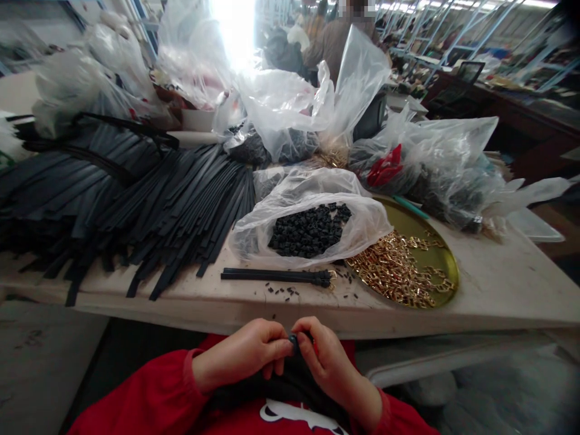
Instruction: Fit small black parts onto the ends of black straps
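My left hand (254,350) and my right hand (324,356) meet at the table's front edge, above my lap. Their fingertips pinch a small dark piece (293,344) from both sides; the fingers cover most of it, so its exact kind is unclear. A bit of orange-red shows by the right fingers, but what it belongs to is hidden. Just beyond the hands lie black straps (272,275) with gold buckles (333,279) at their right end. Tiny black bits (283,291) are scattered in front of them.
Behind the straps, an open plastic bag (362,220) holds small black loops (310,232). A round gold tray (453,266) carries gold buckles (394,272). Long black strips (190,205) are heaped on the left. Clear plastic bags (453,145) line the back; people are beyond.
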`<action>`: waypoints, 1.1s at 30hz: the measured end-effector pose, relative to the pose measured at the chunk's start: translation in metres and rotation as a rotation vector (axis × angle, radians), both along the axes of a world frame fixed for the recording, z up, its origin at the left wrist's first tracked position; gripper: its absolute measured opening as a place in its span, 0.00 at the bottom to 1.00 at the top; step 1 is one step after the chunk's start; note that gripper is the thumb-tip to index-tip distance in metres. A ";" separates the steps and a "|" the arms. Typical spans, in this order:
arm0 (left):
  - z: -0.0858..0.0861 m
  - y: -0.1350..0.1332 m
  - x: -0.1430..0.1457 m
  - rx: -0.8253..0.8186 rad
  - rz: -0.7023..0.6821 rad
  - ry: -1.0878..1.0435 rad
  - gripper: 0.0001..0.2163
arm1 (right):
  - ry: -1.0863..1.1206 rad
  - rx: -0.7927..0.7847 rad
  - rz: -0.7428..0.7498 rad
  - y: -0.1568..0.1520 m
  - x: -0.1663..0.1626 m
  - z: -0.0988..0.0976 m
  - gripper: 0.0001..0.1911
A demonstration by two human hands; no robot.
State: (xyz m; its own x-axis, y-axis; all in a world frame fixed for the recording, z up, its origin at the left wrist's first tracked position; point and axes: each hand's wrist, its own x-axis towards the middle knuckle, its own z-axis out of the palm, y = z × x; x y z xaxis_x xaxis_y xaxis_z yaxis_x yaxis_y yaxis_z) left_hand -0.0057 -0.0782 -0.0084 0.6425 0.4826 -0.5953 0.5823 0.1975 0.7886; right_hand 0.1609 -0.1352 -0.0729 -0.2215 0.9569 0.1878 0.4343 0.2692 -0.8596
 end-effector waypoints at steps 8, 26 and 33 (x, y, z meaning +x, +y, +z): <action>-0.009 0.014 0.002 0.223 -0.072 0.155 0.11 | -0.286 0.290 -0.131 0.015 0.000 -0.010 0.07; -0.001 0.051 0.017 0.246 -0.097 0.092 0.12 | -0.001 0.091 -0.064 0.045 0.011 -0.007 0.09; 0.004 0.059 0.015 0.210 -0.114 0.065 0.13 | -0.043 0.129 -0.063 0.053 0.016 -0.003 0.09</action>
State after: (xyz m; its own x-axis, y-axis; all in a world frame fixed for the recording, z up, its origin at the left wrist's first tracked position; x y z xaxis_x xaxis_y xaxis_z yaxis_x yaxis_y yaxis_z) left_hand 0.0094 -0.0190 -0.0048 0.6634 0.5267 -0.5316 0.6426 -0.0370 0.7653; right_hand 0.1771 -0.0822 -0.0758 -0.1717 0.9378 0.3016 0.4894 0.3469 -0.8001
